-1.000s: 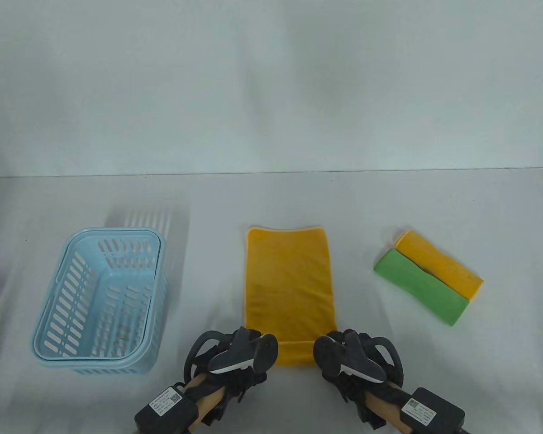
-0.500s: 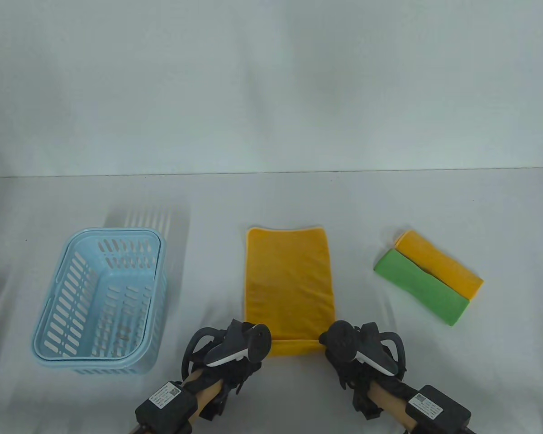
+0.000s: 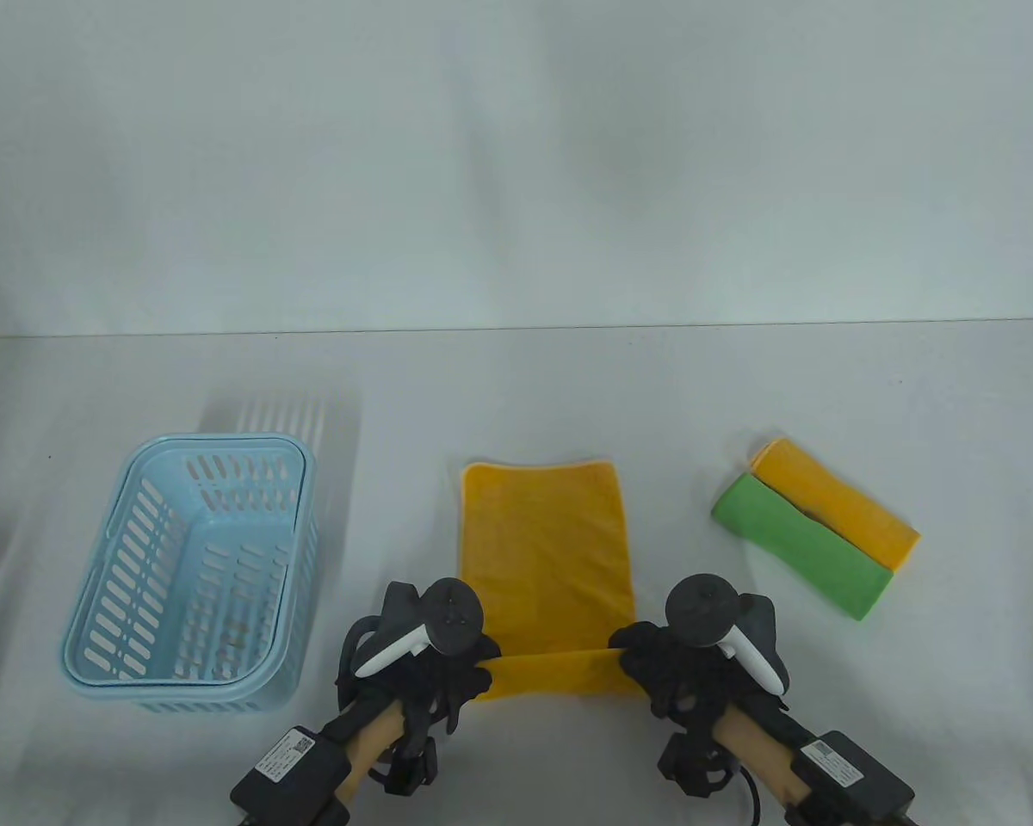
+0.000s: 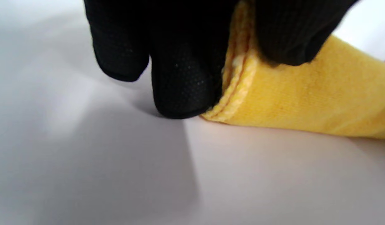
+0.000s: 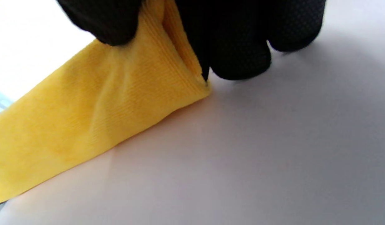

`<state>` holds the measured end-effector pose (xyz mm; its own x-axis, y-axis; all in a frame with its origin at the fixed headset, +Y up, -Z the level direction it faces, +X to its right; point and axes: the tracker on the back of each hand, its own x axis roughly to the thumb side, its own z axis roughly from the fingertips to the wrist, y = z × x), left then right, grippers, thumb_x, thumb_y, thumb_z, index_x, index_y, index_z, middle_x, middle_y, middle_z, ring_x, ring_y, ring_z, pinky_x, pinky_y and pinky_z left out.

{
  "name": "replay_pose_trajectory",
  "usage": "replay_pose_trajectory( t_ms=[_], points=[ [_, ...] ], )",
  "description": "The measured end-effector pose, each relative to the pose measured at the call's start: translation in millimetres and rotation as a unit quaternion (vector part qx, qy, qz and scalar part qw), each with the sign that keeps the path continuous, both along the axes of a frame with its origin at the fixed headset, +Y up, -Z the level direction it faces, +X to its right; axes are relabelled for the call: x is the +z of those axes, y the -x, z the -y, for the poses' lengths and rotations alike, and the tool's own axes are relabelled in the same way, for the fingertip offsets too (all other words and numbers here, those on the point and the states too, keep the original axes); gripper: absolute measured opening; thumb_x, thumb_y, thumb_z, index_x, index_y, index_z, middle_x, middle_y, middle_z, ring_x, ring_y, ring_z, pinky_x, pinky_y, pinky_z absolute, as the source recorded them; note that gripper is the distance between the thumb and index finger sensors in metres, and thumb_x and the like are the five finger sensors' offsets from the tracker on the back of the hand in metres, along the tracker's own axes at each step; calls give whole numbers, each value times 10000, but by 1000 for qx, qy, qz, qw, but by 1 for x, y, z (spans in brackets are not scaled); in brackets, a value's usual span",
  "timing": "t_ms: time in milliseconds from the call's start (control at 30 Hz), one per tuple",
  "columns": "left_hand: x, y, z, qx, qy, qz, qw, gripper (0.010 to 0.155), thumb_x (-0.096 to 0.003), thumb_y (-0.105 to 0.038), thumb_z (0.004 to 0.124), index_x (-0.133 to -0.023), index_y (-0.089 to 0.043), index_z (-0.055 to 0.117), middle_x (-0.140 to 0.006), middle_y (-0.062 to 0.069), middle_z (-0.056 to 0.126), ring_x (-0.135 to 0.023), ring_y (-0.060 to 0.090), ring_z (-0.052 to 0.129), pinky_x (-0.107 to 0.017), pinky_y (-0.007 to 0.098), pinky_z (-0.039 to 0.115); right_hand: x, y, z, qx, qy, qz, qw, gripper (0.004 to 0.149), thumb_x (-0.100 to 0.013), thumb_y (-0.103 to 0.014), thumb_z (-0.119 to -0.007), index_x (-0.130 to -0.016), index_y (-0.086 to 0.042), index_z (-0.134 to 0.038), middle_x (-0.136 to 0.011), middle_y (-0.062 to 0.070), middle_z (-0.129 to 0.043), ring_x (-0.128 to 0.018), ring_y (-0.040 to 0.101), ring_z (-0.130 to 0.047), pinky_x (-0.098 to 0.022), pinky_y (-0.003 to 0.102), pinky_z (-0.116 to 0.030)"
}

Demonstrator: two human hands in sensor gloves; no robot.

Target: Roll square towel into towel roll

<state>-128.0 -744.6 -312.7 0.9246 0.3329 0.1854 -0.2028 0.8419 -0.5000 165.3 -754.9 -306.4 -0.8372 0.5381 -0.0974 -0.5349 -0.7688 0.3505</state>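
A folded yellow towel (image 3: 547,551) lies lengthwise in the middle of the table, its near end turned over into a short flap. My left hand (image 3: 460,671) pinches the flap's left corner; in the left wrist view the towel's stitched hem (image 4: 239,84) sits between the black gloved fingers (image 4: 183,90). My right hand (image 3: 641,658) pinches the right corner, and the right wrist view has the yellow cloth (image 5: 111,106) held under the fingertips (image 5: 239,59). Both corners sit just above the tabletop.
A light blue slotted basket (image 3: 191,576) stands to the left of the towel. At the right lie a folded green towel (image 3: 801,546) and a folded yellow towel (image 3: 839,501) side by side. The table's far edge (image 3: 516,329) runs across the middle.
Both hands turned upward and lifted the near end, folding it over. The towel's far edge slid toward me.
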Motion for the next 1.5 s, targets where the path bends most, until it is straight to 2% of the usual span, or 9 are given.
replay_pose_trajectory(
  t_ms=[200,400,667,867,967,1167,1333,1500],
  points=[
    [-6,3,4,-39,-26,-40,998,490,-363,-490,785,-830,-344,818,-743,-114,953,-615,155,1008,-622,454,779,-7,-2,1,4,-34,34,999,468,-342,-454,-770,-788,-320,-811,-614,-46,-989,-555,240,-947,-495,485,-770],
    [-7,4,6,-58,-40,-63,996,506,-355,-527,777,-825,-345,810,-736,-111,942,-596,155,996,-620,454,776,-7,-4,1,4,-39,48,998,476,-341,-455,-772,-797,-321,-803,-634,-45,-982,-566,243,-939,-499,483,-765],
    [-9,12,5,-55,-33,-103,993,575,-356,-547,765,-887,-327,777,-768,-92,925,-607,165,986,-624,463,769,-10,-13,-3,-7,-46,75,996,528,-333,-472,-780,-838,-319,-761,-735,-30,-948,-661,265,-912,-543,505,-738],
    [-10,21,1,-49,-44,-120,991,632,-352,-551,765,-936,-309,749,-840,-67,908,-661,189,985,-638,480,760,-9,-16,-15,-13,-67,80,994,578,-323,-486,-792,-871,-316,-721,-808,-15,-905,-740,288,-874,-580,528,-704],
    [-6,19,-9,-67,-85,-105,989,674,-338,-569,773,-956,-304,733,-893,-51,890,-731,214,979,-647,491,756,-4,-13,-25,-8,-87,61,994,600,-316,-491,-799,-883,-316,-704,-836,-11,-885,-768,296,-856,-590,538,-692],
    [11,-2,-29,-88,-162,-37,982,742,-308,-602,789,-986,-316,687,-957,-49,833,-808,227,932,-667,504,732,13,10,-39,39,-131,-16,990,640,-303,-509,-801,-901,-327,-665,-891,-7,-831,-827,306,-805,-621,556,-655],
    [21,-24,-26,-97,-165,62,980,723,-317,-564,792,-993,-362,634,-1018,-75,716,-905,211,823,-703,490,690,24,33,-37,102,-150,-86,980,651,-292,-517,-807,-901,-337,-663,-913,-12,-808,-855,303,-783,-634,559,-641],
    [24,-35,-11,-141,-155,95,973,704,-326,-533,795,-986,-349,635,-1030,-71,683,-926,217,790,-714,483,679,27,45,-23,174,-142,-125,966,641,-290,-512,-814,-893,-339,-679,-938,-27,-782,-888,301,-753,-651,564,-622]
  ],
)
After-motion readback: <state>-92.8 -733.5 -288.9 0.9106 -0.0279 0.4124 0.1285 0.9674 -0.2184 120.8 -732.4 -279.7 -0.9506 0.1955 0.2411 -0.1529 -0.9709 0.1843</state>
